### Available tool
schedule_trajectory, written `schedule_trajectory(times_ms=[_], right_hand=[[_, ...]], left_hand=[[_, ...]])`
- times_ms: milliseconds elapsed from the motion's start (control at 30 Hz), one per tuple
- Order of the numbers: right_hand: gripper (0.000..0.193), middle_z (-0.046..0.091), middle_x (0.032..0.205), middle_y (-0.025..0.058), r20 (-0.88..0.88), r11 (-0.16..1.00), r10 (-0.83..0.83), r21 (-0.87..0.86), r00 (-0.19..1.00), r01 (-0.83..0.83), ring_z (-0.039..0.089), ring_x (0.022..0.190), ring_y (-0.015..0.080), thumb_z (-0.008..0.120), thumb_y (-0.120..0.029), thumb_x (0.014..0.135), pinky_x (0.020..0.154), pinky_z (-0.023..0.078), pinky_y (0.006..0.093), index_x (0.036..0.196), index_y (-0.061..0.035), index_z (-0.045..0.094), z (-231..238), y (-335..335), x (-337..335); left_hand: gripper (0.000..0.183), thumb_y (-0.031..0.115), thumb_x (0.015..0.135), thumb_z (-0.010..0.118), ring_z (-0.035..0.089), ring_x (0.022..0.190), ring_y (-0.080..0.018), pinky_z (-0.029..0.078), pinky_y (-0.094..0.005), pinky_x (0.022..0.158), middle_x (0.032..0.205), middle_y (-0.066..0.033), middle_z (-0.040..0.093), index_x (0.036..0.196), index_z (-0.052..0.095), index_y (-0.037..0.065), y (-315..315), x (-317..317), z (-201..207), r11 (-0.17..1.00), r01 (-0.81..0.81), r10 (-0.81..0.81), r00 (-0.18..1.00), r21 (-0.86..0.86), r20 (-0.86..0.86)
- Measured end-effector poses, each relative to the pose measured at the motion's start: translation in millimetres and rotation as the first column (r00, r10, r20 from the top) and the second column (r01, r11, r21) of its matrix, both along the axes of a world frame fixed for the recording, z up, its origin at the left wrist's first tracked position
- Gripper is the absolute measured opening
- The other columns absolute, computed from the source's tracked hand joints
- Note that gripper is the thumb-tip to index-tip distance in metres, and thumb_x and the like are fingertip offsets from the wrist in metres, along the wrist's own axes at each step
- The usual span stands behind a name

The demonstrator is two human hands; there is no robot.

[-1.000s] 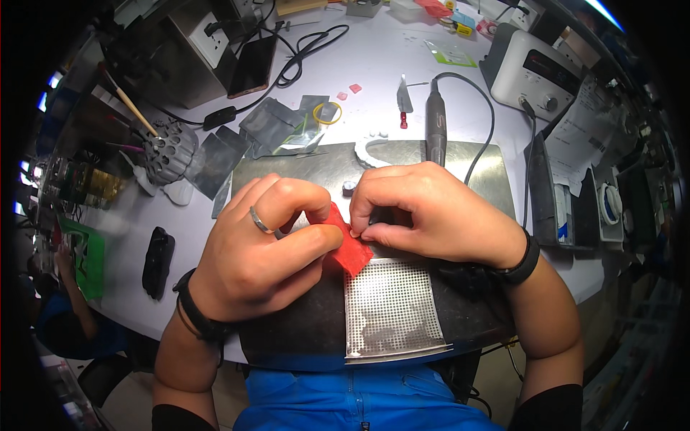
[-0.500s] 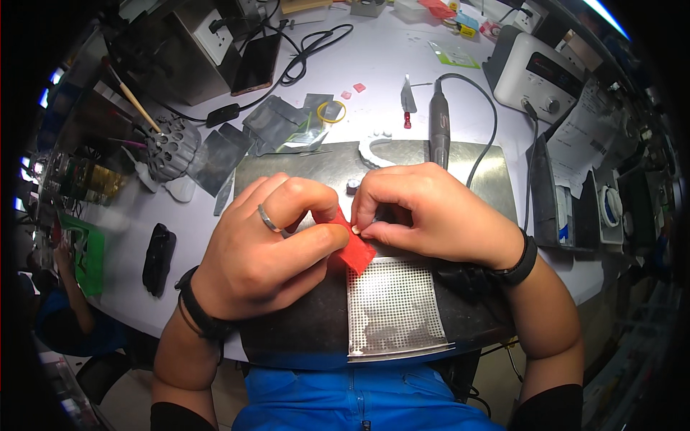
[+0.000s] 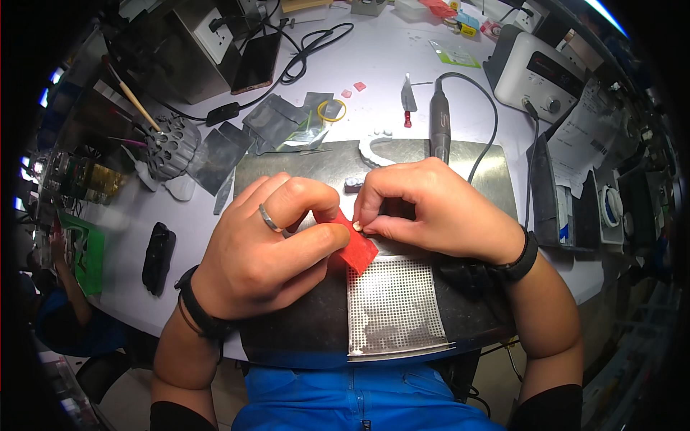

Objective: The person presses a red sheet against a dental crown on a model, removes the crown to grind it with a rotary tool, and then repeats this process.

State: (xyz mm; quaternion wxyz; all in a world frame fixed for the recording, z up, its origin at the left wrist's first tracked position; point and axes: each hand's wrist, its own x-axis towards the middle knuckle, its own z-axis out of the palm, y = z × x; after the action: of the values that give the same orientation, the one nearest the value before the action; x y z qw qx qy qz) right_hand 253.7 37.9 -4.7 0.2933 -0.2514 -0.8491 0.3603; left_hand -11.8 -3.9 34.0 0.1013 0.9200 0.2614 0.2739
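Both hands meet over the steel work tray [image 3: 489,179], and from my remote seat I read it this way: left hand [image 3: 269,248] curled nearly closed, thumb and index pinching the upper edge of a small red sheet piece [image 3: 357,248]; right hand [image 3: 431,215] likewise curled tight, fingertips [image 3: 359,225] pressed on the piece's top corner, nails digging at it. The red piece sits just above the perforated metal plate [image 3: 392,305], at approx the tray's centre, its lower corner overhanging the plate's top-left edge. Judging by how it hangs flat w/ no sag, I'd call it light, thin and fairly stiff yet bendable, prob. wax or soft plastic, so easy to crease or tear if squeezed hard. Best hold looks like the edges, thumb vs. fingertip, w/ little pressure. Behind the tray: a grey rotary handpiece [image 3: 440,126] lying w/ its cable, a yellow rubber band [image 3: 331,110], and dark foil pouches [image 3: 273,122]. Left of the tray, a black oblong object [image 3: 158,257] rests on the white tabletop [image 3: 388,57].
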Motion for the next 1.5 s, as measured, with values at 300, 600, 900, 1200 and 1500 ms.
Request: schedule_trajectory(times_ms=[300,600,900,1200,1500], right_hand=[[0.012,0.076,0.087,0.0104,0.039,0.998,-0.006,-0.066,0.999,0.008,0.074,0.079,0.0299,0.075,-0.005,0.086,0.072,0.057,0.0385,0.097,-0.005,0.072,4.4,0.4,2.6],[0.008,0.079,0.09,0.0107,-0.041,0.994,0.022,-0.108,0.999,-0.026,0.077,0.085,0.0286,0.073,-0.002,0.086,0.076,0.059,0.0369,0.094,-0.0032,0.074,3.5,3.2,3.9],[0.011,0.079,0.093,0.0122,-0.059,0.983,0.058,-0.171,0.997,-0.068,0.078,0.088,0.029,0.072,0.001,0.086,0.08,0.06,0.0366,0.095,-0.0018,0.075,4.8,3.3,3.4],[0.012,0.079,0.095,0.0134,-0.04,0.991,0.08,-0.105,0.996,-0.084,0.078,0.091,0.0306,0.072,0.001,0.086,0.083,0.061,0.0389,0.097,-0.0012,0.076,3.0,4.7,5.3],[0.02,0.077,0.094,0.0132,0.077,0.993,0.022,0.11,0.997,-0.031,0.076,0.087,0.0328,0.075,0.0,0.085,0.079,0.059,0.0405,0.104,-0.0032,0.07,6.8,1.9,2.9]], left_hand=[[0.038,-0.004,0.065,0.082,0.06,0.086,-0.0234,0.048,-0.0366,0.074,0.108,-0.005,0.062,0.1,0.074,0.009,-1.0,0.6,0.4,1.0,-0.005,0.005,1.0,0.004,-0.006],[0.038,-0.005,0.066,0.082,0.061,0.086,-0.0232,0.048,-0.0363,0.074,0.109,-0.0054,0.062,0.1,0.074,0.009,-1.3,1.2,-0.2,1.0,-0.005,0.005,1.0,0.001,-0.007],[0.038,-0.005,0.066,0.082,0.061,0.086,-0.0233,0.049,-0.0364,0.075,0.109,-0.0056,0.062,0.1,0.074,0.009,-2.0,1.3,-0.1,1.0,-0.012,0.011,1.0,-0.002,-0.022],[0.037,-0.003,0.066,0.082,0.06,0.085,-0.0233,0.048,-0.0372,0.075,0.11,-0.0055,0.062,0.1,0.074,0.009,-2.0,1.6,-0.7,1.0,-0.001,0.001,1.0,0.005,-0.028],[0.046,-0.006,0.071,0.079,0.062,0.088,-0.0229,0.051,-0.0363,0.079,0.125,-0.0118,0.06,0.115,0.073,0.008,0.6,-2.3,-8.4,1.0,-0.021,0.021,1.0,0.012,0.002]])
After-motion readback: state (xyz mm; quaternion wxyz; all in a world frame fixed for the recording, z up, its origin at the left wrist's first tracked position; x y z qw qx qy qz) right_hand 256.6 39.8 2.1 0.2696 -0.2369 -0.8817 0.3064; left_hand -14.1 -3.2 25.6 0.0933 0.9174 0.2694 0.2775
